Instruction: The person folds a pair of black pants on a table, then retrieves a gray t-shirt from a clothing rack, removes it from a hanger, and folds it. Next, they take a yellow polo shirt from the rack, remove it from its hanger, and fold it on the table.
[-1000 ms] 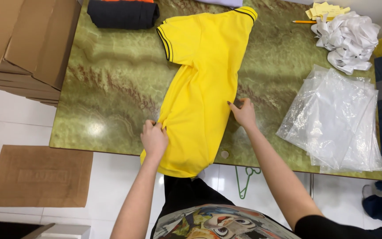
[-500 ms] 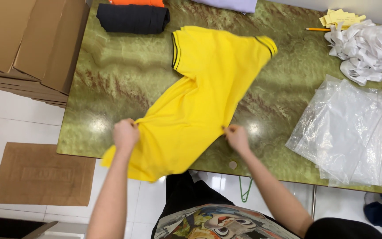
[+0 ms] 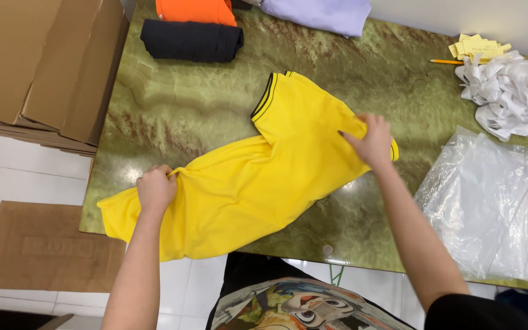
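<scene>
A yellow polo shirt [image 3: 258, 183] with dark-trimmed sleeves lies slantwise across the green marbled table [image 3: 172, 116], its lower end hanging over the near left edge. My left hand [image 3: 156, 189] is closed on a pinch of the shirt's fabric near that hanging end. My right hand [image 3: 372, 139] grips the shirt's upper part, close to the right sleeve with its dark trim. The cloth between both hands is bunched and wrinkled.
Folded black [image 3: 192, 40], orange [image 3: 197, 11] and lilac [image 3: 316, 13] garments lie at the far edge. Clear plastic bags [image 3: 487, 201] sit at right, crumpled white paper [image 3: 508, 91], yellow slips [image 3: 476, 46] and a pencil [image 3: 446, 62] beyond. Flat cardboard boxes [image 3: 38, 67] lean at left.
The shirt has swung from lengthwise to slantwise. My left hand carried the lower end leftward past the table edge; my right hand moved up from the hem to the sleeve area.
</scene>
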